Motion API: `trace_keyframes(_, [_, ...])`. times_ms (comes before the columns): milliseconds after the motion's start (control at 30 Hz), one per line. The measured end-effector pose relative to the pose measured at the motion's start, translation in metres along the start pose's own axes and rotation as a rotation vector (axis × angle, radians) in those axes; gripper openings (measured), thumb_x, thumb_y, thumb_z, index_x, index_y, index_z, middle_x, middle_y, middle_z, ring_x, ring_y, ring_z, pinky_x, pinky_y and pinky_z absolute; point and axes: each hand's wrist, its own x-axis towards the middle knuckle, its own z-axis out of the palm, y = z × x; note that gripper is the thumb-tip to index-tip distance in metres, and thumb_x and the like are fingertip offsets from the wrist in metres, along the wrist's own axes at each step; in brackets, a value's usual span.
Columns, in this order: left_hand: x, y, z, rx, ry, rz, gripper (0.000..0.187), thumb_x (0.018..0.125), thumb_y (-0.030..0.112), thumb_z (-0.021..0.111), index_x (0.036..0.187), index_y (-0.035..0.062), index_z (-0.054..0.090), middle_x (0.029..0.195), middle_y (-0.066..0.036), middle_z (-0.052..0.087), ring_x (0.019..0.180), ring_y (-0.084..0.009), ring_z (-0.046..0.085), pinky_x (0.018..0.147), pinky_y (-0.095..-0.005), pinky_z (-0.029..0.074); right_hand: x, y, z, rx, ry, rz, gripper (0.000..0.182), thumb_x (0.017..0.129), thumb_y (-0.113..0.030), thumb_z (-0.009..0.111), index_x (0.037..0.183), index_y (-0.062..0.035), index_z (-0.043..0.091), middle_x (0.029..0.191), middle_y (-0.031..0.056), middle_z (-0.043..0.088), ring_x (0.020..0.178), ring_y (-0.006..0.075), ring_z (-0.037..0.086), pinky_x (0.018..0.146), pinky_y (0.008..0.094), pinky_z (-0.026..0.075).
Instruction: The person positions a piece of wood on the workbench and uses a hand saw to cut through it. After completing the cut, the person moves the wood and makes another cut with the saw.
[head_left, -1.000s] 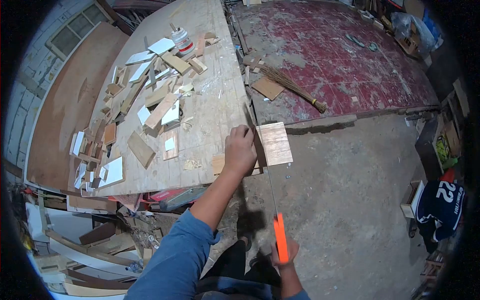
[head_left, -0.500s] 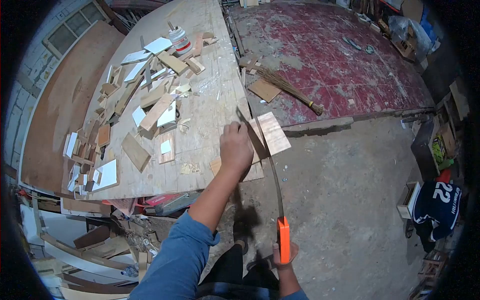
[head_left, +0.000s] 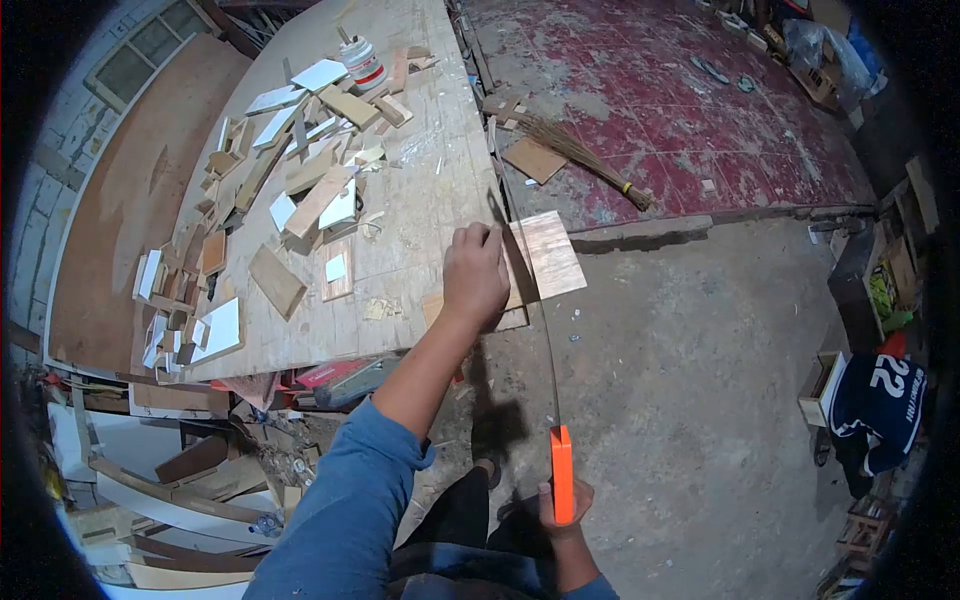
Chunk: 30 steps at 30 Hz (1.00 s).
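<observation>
The left hand (head_left: pixel 475 275), its grip unclear, apparently steadies the flat light-brown wooden board (head_left: pixel 555 258) overhanging the pale wooden table (head_left: pixel 415 215) against the long thin saw (head_left: pixel 547 350), whose orange handle (head_left: pixel 562 470) the right hand (head_left: pixel 582 497) clasps.

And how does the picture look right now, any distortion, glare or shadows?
Head view: fisheye distortion bows the wooden panel, with blackened corners; head view: faint sheen on the workbench; head view: dark shadow on the concrete floor near it; head view: the handsaw's teeth are too fine to make out.
</observation>
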Motion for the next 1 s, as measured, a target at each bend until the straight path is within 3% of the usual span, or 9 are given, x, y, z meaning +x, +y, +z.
trace_keyframes(300, [-0.002, 0.01, -0.006, 0.069, -0.011, -0.013, 0.033, 0.076, 0.006, 0.057, 0.109, 0.0024, 0.063, 0.099, -0.012, 0.058, 0.093, -0.0316, 0.054, 0.075, -0.0436, 0.045, 0.012, -0.05, -0.059, 0.021, -0.116, 0.154, 0.033, 0.08, -0.022, 0.068, 0.062, -0.0029, 0.049, 0.053, 0.009, 0.044, 0.046, 0.0264, 0.045, 0.049, 0.0364, 0.034])
trace_keyframes(367, [-0.007, 0.012, -0.011, 0.034, -0.041, 0.053, 0.032, 0.076, 0.009, 0.057, 0.108, 0.0046, 0.064, 0.1, -0.01, 0.058, 0.094, -0.0306, 0.054, 0.075, -0.0435, 0.044, -0.006, -0.072, -0.063, 0.056, -0.071, 0.331, 0.032, 0.079, -0.023, 0.068, 0.062, -0.0036, 0.05, 0.053, 0.0097, 0.044, 0.048, 0.0291, 0.047, 0.051, 0.0387, 0.034])
trace_keyframes(467, [-0.008, 0.006, -0.007, 0.119, -0.107, -0.019, 0.034, 0.078, 0.015, 0.055, 0.111, 0.0093, 0.063, 0.102, -0.007, 0.057, 0.098, -0.0268, 0.053, 0.079, -0.0415, 0.043, -0.029, -0.118, -0.098, -0.204, -0.103, 0.068, 0.024, 0.076, -0.016, 0.069, 0.064, -0.0042, 0.052, 0.054, 0.0117, 0.047, 0.046, 0.0324, 0.048, 0.045, 0.0405, 0.036])
trace_keyframes(633, [-0.013, 0.001, -0.012, 0.073, -0.106, -0.118, 0.036, 0.08, 0.015, 0.056, 0.115, 0.0113, 0.063, 0.115, -0.006, 0.057, 0.109, -0.0265, 0.052, 0.084, -0.0418, 0.043, -0.084, -0.144, -0.157, -0.352, -0.068, 0.05, 0.023, 0.072, -0.015, 0.071, 0.065, -0.0037, 0.052, 0.056, 0.013, 0.049, 0.049, 0.0353, 0.049, 0.046, 0.0411, 0.036])
trace_keyframes(700, [-0.016, -0.009, -0.01, 0.035, -0.087, -0.115, 0.036, 0.081, 0.016, 0.056, 0.116, 0.0109, 0.063, 0.117, -0.006, 0.057, 0.112, -0.0267, 0.051, 0.086, -0.0425, 0.043, -0.127, -0.133, -0.167, -0.447, -0.109, 0.41, 0.024, 0.072, -0.012, 0.072, 0.065, -0.0029, 0.051, 0.057, 0.0102, 0.049, 0.047, 0.0258, 0.049, 0.047, 0.0375, 0.037])
trace_keyframes(733, [-0.019, -0.011, -0.014, 0.003, -0.072, -0.128, 0.035, 0.082, 0.017, 0.056, 0.116, 0.0104, 0.062, 0.12, -0.007, 0.056, 0.116, -0.027, 0.05, 0.088, -0.0432, 0.042, -0.132, -0.141, -0.163, -0.45, -0.089, 0.426, 0.024, 0.072, -0.012, 0.072, 0.065, -0.0029, 0.051, 0.057, 0.0102, 0.049, 0.047, 0.0258, 0.049, 0.047, 0.0375, 0.037])
trace_keyframes(800, [-0.021, -0.015, -0.023, -0.037, -0.132, -0.131, 0.038, 0.084, 0.021, 0.057, 0.12, 0.0098, 0.06, 0.125, -0.009, 0.054, 0.121, -0.0287, 0.046, 0.092, -0.0443, 0.041, -0.138, -0.156, -0.15, -0.303, 0.072, 0.654, 0.021, 0.077, -0.018, 0.071, 0.07, -0.0018, 0.059, 0.058, 0.0055, 0.049, 0.054, 0.013, 0.047, 0.051, 0.0313, 0.04])
trace_keyframes(867, [-0.017, -0.019, -0.03, -0.079, -0.177, -0.128, 0.042, 0.085, 0.025, 0.057, 0.123, 0.0093, 0.058, 0.13, -0.011, 0.051, 0.126, -0.0305, 0.043, 0.096, -0.0455, 0.039, -0.138, -0.166, -0.133, -0.204, 0.236, 0.803, 0.02, 0.079, -0.011, 0.071, 0.072, -0.0005, 0.056, 0.061, -0.0004, 0.047, 0.059, 0.0084, 0.042, 0.053, 0.0311, 0.038])
trace_keyframes(1000, [-0.021, -0.033, -0.035, -0.207, -0.238, -0.121, 0.07, 0.081, 0.044, 0.061, 0.138, 0.0077, 0.044, 0.143, -0.019, 0.038, 0.135, -0.0384, 0.03, 0.106, -0.0498, 0.029, -0.169, -0.163, -0.104, -0.2, 0.331, 0.734, 0.019, 0.079, -0.012, 0.07, 0.073, -0.0002, 0.057, 0.062, -0.0002, 0.048, 0.06, 0.0089, 0.043, 0.054, 0.031, 0.039])
